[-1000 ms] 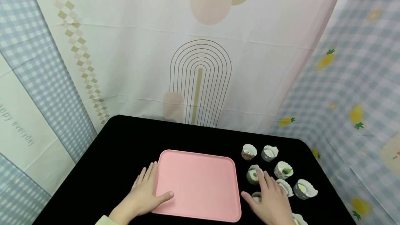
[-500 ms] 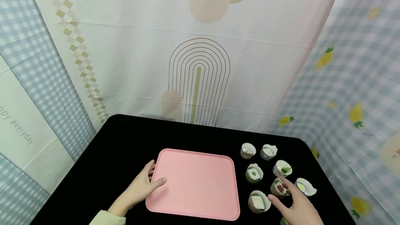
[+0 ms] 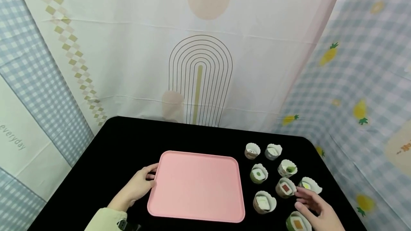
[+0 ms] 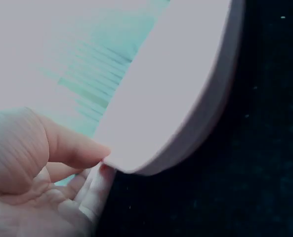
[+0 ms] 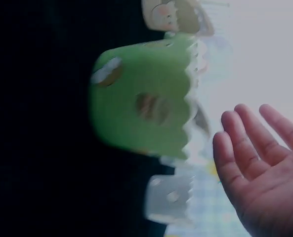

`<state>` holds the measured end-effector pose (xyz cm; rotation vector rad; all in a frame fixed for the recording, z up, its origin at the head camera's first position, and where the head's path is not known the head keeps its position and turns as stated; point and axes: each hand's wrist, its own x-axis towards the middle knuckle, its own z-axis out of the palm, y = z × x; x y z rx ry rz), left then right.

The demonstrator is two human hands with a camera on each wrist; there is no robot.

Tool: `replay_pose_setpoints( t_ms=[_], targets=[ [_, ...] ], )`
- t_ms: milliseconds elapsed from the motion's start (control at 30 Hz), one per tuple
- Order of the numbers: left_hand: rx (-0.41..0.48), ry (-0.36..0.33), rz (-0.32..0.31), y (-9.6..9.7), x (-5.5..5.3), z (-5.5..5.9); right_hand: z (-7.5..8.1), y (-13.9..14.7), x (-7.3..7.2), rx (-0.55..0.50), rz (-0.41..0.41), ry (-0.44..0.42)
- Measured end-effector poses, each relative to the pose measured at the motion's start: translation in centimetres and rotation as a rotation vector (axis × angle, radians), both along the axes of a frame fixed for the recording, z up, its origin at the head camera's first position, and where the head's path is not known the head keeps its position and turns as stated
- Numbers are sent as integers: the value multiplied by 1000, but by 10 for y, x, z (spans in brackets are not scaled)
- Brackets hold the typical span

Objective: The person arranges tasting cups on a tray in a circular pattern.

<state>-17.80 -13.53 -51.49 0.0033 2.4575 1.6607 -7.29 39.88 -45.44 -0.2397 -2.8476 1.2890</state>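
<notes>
The pink tray (image 3: 196,188) lies on the black table. At its left edge is my left hand (image 3: 136,184); the left wrist view has the thumb (image 4: 82,148) on the rim and the fingers on the other side, pinching it. My right hand (image 3: 319,211) hovers among the paper cups at the right, its fingers loosely bent around nothing. Closest to it are a green cup (image 3: 292,225) with an orange-brown square inside and a cup (image 3: 281,192) with a red-brown square. The green cup (image 5: 131,98) fills the middle of the right wrist view.
More paper cups stand at the tray's right, among them a white-filled one (image 3: 261,208), a green-dotted one (image 3: 255,179) and a yellow-marked one (image 3: 316,187). The black table (image 3: 135,142) ends at fabric curtains (image 3: 144,63) behind and at both sides.
My right hand has moved right and toward me, uncovering cups it hid before. The left hand has gone from lying flat over the tray's edge to pinching that edge. The view has shifted slightly.
</notes>
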Motion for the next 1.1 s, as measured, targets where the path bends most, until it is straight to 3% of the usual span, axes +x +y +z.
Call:
replay_pose_setpoints(
  t_ms=[333, 467, 600, 700, 733, 800, 867, 967, 1033, 1100],
  targets=[
    [49, -41, -8, -4, -2, -8, -30, 24, 9, -294, -70, -66],
    [35, -34, -12, -9, 0, -8, -44, 28, 11, -388, -85, -159],
    [25, -43, -15, -17, 5, -7, -64, 35, 9, -523, 18, -289],
    [19, -45, -20, -22, 8, -6, -81, 45, 8, -669, 221, -334],
    [18, -41, -24, -22, 8, -6, -86, 48, 8, -718, 284, -320],
    [32, -40, -32, -22, 9, -5, -97, 53, 9, -752, 457, -196],
    [47, -47, -47, -20, 9, -6, -107, 56, 9, -706, 628, 23],
    [71, -63, -61, -16, 10, -6, -120, 59, 10, -538, 711, 360],
    [65, -61, -65, -13, 9, -6, -123, 63, 7, -549, 767, 413],
    [61, -50, -61, -11, 8, -6, -122, 66, 0, -609, 834, 380]
  ],
)
